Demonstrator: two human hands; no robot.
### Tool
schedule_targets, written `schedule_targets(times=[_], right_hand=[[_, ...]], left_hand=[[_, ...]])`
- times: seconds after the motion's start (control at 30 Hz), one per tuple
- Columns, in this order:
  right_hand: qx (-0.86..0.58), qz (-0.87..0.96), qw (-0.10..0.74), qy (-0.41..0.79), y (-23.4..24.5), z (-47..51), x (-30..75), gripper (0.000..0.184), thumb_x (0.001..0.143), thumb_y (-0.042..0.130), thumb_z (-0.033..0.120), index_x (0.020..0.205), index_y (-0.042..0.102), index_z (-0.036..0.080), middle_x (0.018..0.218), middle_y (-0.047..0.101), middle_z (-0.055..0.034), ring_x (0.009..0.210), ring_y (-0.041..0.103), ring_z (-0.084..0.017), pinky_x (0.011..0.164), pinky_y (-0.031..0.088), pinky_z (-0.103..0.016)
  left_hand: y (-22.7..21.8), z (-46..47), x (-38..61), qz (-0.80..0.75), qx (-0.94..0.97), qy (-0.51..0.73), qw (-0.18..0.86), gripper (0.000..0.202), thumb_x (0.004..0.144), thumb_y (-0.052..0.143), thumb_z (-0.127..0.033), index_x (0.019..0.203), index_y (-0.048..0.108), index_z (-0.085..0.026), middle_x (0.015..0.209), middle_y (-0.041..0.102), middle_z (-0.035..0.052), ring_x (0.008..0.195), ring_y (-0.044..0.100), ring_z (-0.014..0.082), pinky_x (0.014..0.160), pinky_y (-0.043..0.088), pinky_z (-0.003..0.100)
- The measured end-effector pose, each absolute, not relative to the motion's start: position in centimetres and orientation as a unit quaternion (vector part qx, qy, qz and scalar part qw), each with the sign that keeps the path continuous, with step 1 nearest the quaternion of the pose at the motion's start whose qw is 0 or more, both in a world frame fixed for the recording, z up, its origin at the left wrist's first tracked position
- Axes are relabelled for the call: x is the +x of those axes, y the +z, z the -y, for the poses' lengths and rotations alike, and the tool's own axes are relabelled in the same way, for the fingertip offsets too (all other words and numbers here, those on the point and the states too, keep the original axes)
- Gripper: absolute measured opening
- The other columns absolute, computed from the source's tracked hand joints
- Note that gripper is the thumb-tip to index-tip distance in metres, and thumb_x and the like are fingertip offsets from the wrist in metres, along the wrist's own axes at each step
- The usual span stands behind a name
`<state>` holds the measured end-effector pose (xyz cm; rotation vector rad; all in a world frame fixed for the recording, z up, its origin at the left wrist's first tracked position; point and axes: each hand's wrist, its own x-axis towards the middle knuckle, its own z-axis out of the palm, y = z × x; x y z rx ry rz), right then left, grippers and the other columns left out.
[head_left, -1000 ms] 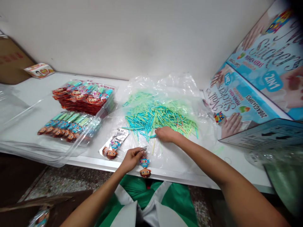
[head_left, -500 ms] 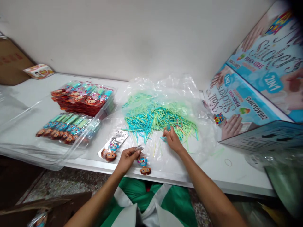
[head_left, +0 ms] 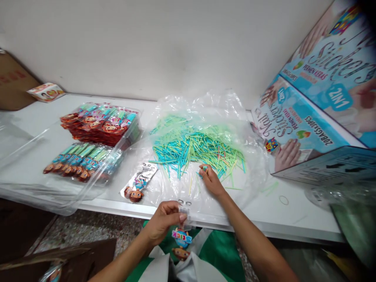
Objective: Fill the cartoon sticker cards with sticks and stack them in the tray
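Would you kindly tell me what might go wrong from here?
The packet in the left hand hangs past the table's front edge, so it might drop if the grip slips. The sticks in the right hand could slip out. The loose stick pile lies among clear plastic and may scatter if that is tugged.

The packet (head_left: 182,237) is thin, glossy plastic film, partly clear and partly printed, and the sheet (head_left: 173,192) around the sticks (head_left: 202,147) is clear plastic too, crumpled and full of bright glints. The sticks look smooth (plastic, perhaps, though it is hard to be sure), while the tray (head_left: 70,204) is clear, shiny plastic. The table (head_left: 293,207) is smooth with a soft sheen, the wall (head_left: 176,47) matt, the box (head_left: 305,117) smooth printed card, the carton (head_left: 16,84) dull cardboard, and the clothing (head_left: 220,250) cloth.
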<state>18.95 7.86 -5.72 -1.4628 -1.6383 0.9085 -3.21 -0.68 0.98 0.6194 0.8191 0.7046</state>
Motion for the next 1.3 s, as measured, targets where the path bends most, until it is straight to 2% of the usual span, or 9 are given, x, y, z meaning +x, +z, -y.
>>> schedule_targets(times=[0.13, 0.27, 0.4, 0.6, 0.7, 0.8, 0.97, 1.2, 1.3], right_hand=[[-0.571, 0.649, 0.373, 0.336, -5.1, -7.7, 18.6, 0.026, 0.091, 0.031, 0.04, 0.09, 0.047, 0.019, 0.085, 0.055, -0.003, 0.078, 0.051, -0.015, 0.077, 0.041, -0.028], [-0.569, 0.635, 0.394, 0.343, -4.2, -7.6, 18.2, 0.027, 0.092, 0.028, 0.043, 0.088, 0.044, 0.021, 0.076, 0.052, -0.0005, 0.069, 0.05, -0.014, 0.071, 0.042, -0.027], [-0.575, 0.619, 0.395, 0.36, -3.2, -7.6, 18.1, 0.028, 0.091, 0.027, 0.046, 0.088, 0.041, 0.022, 0.067, 0.045, 0.0021, 0.06, 0.045, -0.014, 0.061, 0.041, -0.026], [-0.529, 0.648, 0.357, 0.416, -0.4, -6.7, 17.8, 0.03, 0.091, 0.028, 0.047, 0.08, 0.04, 0.022, 0.065, 0.045, 0.0029, 0.058, 0.046, -0.013, 0.06, 0.04, -0.025], [-0.526, 0.676, 0.317, 0.407, 1.7, -6.0, 17.3, 0.029, 0.091, 0.03, 0.046, 0.09, 0.045, 0.021, 0.064, 0.043, 0.0034, 0.056, 0.044, -0.012, 0.056, 0.038, -0.024], [-0.517, 0.705, 0.282, 0.395, 3.2, -5.6, 16.6, 0.027, 0.092, 0.031, 0.042, 0.102, 0.045, 0.021, 0.066, 0.048, 0.0028, 0.06, 0.048, -0.013, 0.057, 0.036, -0.025], [-0.523, 0.727, 0.256, 0.364, 3.2, -5.4, 15.7, 0.023, 0.092, 0.031, 0.04, 0.079, 0.038, 0.022, 0.062, 0.047, 0.0044, 0.057, 0.048, -0.013, 0.054, 0.032, -0.024], [-0.503, 0.742, 0.255, 0.362, 3.4, -5.1, 15.6, 0.021, 0.093, 0.032, 0.038, 0.079, 0.036, 0.022, 0.065, 0.047, 0.0041, 0.06, 0.05, -0.013, 0.056, 0.033, -0.024], [-0.49, 0.751, 0.257, 0.361, 3.7, -5.0, 15.6, 0.021, 0.093, 0.032, 0.037, 0.08, 0.038, 0.022, 0.067, 0.049, 0.0035, 0.061, 0.051, -0.013, 0.057, 0.034, -0.024]], left_hand=[[1.8, 0.7, -2.4, -0.355, 0.266, 0.335, 0.831, 0.014, 0.068, 0.07, -0.022, 0.07, 0.061, -0.012, 0.071, 0.067, 0.0064, 0.06, 0.062, 0.0142, 0.062, 0.047, 0.027], [2.3, -0.8, -2.3, -0.325, 0.251, 0.358, 0.839, 0.018, 0.073, 0.067, -0.024, 0.086, 0.056, -0.017, 0.087, 0.07, 0.0102, 0.068, 0.067, 0.0206, 0.068, 0.048, 0.034], [2.4, -2.4, -2.4, -0.332, 0.26, 0.348, 0.837, 0.027, 0.072, 0.067, -0.022, 0.096, 0.06, -0.014, 0.083, 0.07, 0.0098, 0.065, 0.066, 0.0191, 0.066, 0.049, 0.031], [1.9, -4.7, -2.5, -0.395, 0.295, 0.342, 0.8, 0.027, 0.068, 0.07, -0.028, 0.086, 0.066, -0.009, 0.08, 0.07, 0.0106, 0.058, 0.063, 0.0161, 0.055, 0.046, 0.026], [2.2, -5.7, -2.6, -0.427, 0.332, 0.343, 0.768, 0.027, 0.066, 0.07, -0.033, 0.078, 0.067, -0.008, 0.076, 0.07, 0.0114, 0.056, 0.061, 0.0145, 0.056, 0.046, 0.025], [2.6, -6.3, -2.5, -0.439, 0.368, 0.334, 0.748, 0.029, 0.065, 0.07, -0.035, 0.077, 0.067, -0.008, 0.073, 0.07, 0.0108, 0.056, 0.061, 0.015, 0.058, 0.047, 0.026], [2.3, -6.0, -1.9, -0.413, 0.374, 0.335, 0.76, 0.034, 0.064, 0.073, -0.034, 0.086, 0.067, -0.009, 0.077, 0.069, 0.0095, 0.06, 0.062, 0.0146, 0.062, 0.047, 0.027], [1.6, -5.3, -1.6, -0.398, 0.309, 0.351, 0.789, 0.037, 0.061, 0.076, -0.03, 0.091, 0.067, -0.01, 0.08, 0.069, 0.0083, 0.061, 0.063, 0.0142, 0.062, 0.048, 0.026], [1.7, -5.3, -1.7, -0.407, 0.305, 0.339, 0.792, 0.034, 0.061, 0.076, -0.032, 0.084, 0.068, -0.008, 0.078, 0.069, 0.0093, 0.06, 0.063, 0.0146, 0.06, 0.048, 0.026]])
